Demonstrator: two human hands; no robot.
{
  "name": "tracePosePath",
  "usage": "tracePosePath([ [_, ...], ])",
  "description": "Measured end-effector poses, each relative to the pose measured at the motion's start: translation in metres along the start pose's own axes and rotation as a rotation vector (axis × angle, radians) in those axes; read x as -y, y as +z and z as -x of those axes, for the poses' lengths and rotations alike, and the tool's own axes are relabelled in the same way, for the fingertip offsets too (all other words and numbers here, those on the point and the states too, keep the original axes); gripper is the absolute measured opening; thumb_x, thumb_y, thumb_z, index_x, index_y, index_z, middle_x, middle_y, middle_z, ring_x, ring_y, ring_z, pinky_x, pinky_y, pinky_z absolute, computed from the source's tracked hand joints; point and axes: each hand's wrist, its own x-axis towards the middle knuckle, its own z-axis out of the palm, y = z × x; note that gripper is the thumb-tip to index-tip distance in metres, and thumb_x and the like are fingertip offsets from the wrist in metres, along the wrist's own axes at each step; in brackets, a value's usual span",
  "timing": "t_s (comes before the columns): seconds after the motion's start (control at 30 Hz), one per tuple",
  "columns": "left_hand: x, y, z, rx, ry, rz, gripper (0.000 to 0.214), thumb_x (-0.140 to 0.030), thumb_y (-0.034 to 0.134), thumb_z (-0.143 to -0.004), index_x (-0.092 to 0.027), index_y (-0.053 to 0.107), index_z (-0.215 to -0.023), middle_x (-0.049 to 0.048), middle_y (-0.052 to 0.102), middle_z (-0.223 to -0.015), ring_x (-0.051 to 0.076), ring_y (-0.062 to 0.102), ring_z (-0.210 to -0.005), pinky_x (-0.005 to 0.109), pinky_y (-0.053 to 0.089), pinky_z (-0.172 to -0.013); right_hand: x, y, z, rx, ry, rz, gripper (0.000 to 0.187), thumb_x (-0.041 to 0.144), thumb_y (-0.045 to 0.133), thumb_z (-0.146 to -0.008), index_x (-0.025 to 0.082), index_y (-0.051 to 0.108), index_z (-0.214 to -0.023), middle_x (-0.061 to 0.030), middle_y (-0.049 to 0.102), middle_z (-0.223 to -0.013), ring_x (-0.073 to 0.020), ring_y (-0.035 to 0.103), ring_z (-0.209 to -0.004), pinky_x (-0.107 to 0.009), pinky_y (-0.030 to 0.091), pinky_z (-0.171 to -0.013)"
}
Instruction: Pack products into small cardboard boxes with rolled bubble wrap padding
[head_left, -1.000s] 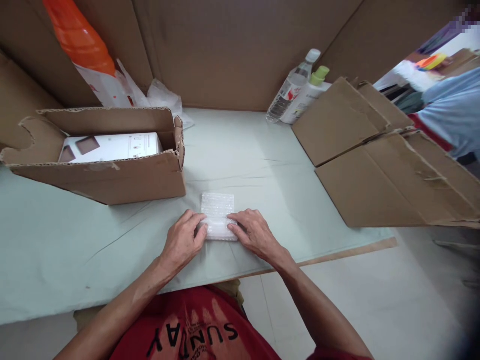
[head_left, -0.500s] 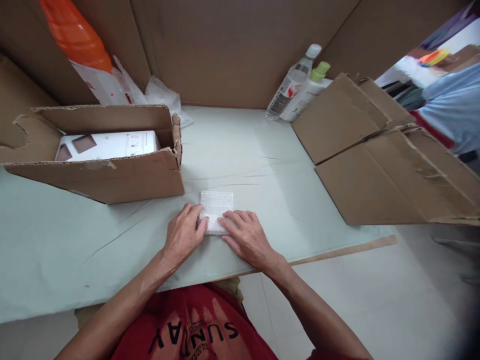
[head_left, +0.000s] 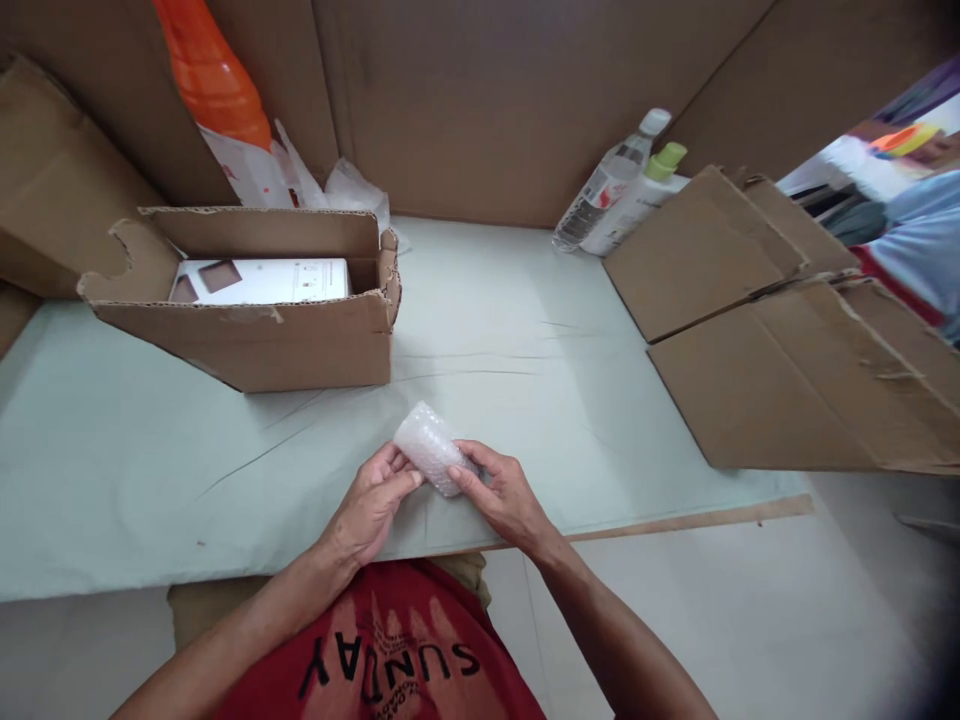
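A small bubble-wrapped packet (head_left: 429, 447) is tilted between my two hands, just above the near part of the table. My left hand (head_left: 375, 497) pinches its lower left side with thumb and fingers. On its right end, my right hand (head_left: 498, 488) grips with the thumb on top and the fingers behind. Whatever lies inside the bubble wrap cannot be made out.
An open cardboard box (head_left: 315, 345) with a white printed box (head_left: 277, 280) inside stands left on the cloth-covered table (head_left: 480, 290). A water bottle (head_left: 611, 175) and a green-capped bottle (head_left: 637, 205) stand behind cardboard boxes (head_left: 780, 380) at right. An orange bottle (head_left: 217, 90) is at back left.
The bubble-wrapped packet has been lifted off the table and turned at a slant. My hands have shifted from resting on it to gripping its sides. The camera view has moved slightly.
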Motion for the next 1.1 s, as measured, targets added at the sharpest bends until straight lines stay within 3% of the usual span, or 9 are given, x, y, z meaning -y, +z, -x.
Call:
tracePosePath([
  [0.1,0.004,-0.001,0.0,-0.034,0.021,0.023,0.051,-0.028,0.082,-0.065,-0.016,0.066,-0.111,0.0065,0.073,-0.106,0.021,0.065,-0.105,0.032,0.046,-0.098,0.003,0.004,0.006,0.053,0.0,-0.13,0.029,0.035,0.056,-0.096,0.02,0.07,-0.116,-0.006,0.076,-0.105,-0.0217,0.07,-0.099,-0.033,0.054,-0.089],
  [0.2,0.004,-0.005,0.004,-0.07,0.09,-0.078,0.043,-0.029,0.078,-0.068,-0.016,0.067,-0.107,0.0047,0.073,-0.099,0.019,0.065,-0.097,0.03,0.048,-0.091,0.002,0.002,0.009,-0.061,-0.101,-0.007,0.028,0.036,0.062,-0.093,0.021,0.07,-0.114,-0.0093,0.072,-0.114,-0.0251,0.066,-0.109,-0.04,0.05,-0.098],
  [0.37,-0.007,-0.008,0.011,-0.049,0.287,-0.583,0.032,-0.021,0.067,-0.074,-0.018,0.067,-0.106,0.0035,0.072,-0.098,0.019,0.063,-0.092,0.029,0.047,-0.085,0.014,-0.01,0.004,-0.069,-0.226,0.067,0.058,0.051,0.072,-0.085,0.023,0.058,-0.135,-0.0128,0.063,-0.129,-0.0237,0.065,-0.104,-0.041,0.051,-0.095],
  [0.47,-0.011,-0.008,0.013,-0.028,0.371,-0.738,0.03,-0.021,0.065,-0.077,-0.019,0.066,-0.107,0.003,0.071,-0.098,0.018,0.062,-0.091,0.028,0.046,-0.084,0.025,-0.009,-0.002,-0.041,-0.266,0.029,0.039,0.046,0.071,-0.088,0.023,0.065,-0.118,-0.0071,0.07,-0.108,-0.0217,0.065,-0.096,-0.036,0.052,-0.09],
  [0.6,-0.011,-0.013,0.012,0.078,0.305,-0.631,0.047,-0.029,0.07,-0.074,-0.018,0.06,-0.119,0.0053,0.068,-0.11,0.02,0.061,-0.099,0.028,0.047,-0.086,0.024,-0.002,-0.008,-0.128,-0.171,-0.139,0.018,0.038,0.065,-0.092,0.022,0.066,-0.101,-0.0035,0.07,-0.092,-0.0184,0.065,-0.083,-0.029,0.053,-0.076],
  [0.73,-0.017,-0.023,0.008,0.156,0.175,-0.707,0.032,-0.024,0.06,-0.075,-0.016,0.066,-0.106,0.0014,0.065,-0.09,0.016,0.055,-0.079,0.025,0.042,-0.071,0.017,-0.009,-0.013,-0.026,-0.103,-0.153,0.021,0.04,0.068,-0.088,0.022,0.066,-0.098,-0.0041,0.07,-0.089,-0.0196,0.064,-0.082,-0.031,0.054,-0.076],
  [0.9,-0.028,-0.031,0.01,0.234,0.187,-0.898,0.023,-0.017,0.055,-0.076,-0.017,0.067,-0.096,-0.0022,0.061,-0.079,0.013,0.05,-0.071,0.023,0.036,-0.064,0.035,-0.024,-0.02,0.173,-0.148,-0.044,0.063,0.047,0.076,-0.082,0.024,0.057,-0.138,-0.0108,0.071,-0.12,-0.0244,0.066,-0.102,-0.037,0.054,-0.092],
  [1.0,-0.037,-0.034,0.012,0.279,0.199,-0.961,0.017,-0.018,0.057,-0.077,-0.018,0.067,-0.09,-0.003,0.06,-0.075,0.012,0.048,-0.067,0.024,0.034,-0.061,0.056,-0.026,-0.028,0.324,-0.155,0.12,0.032,0.04,0.071,-0.087,0.025,0.07,-0.116,-0.0051,0.075,-0.104,-0.0207,0.069,-0.091,-0.031,0.055,-0.079],
  [1.1,-0.053,-0.044,0.011,0.255,0.2,-0.878,0.033,-0.022,0.064,-0.077,-0.021,0.068,-0.109,-0.0001,0.068,-0.091,0.015,0.059,-0.08,0.024,0.042,-0.07,0.078,-0.035,-0.04,0.285,-0.197,0.21,0.014,0.035,0.064,-0.092,0.024,0.073,-0.094,-0.0026,0.075,-0.089,-0.0186,0.068,-0.079,-0.028,0.052,-0.067],
])
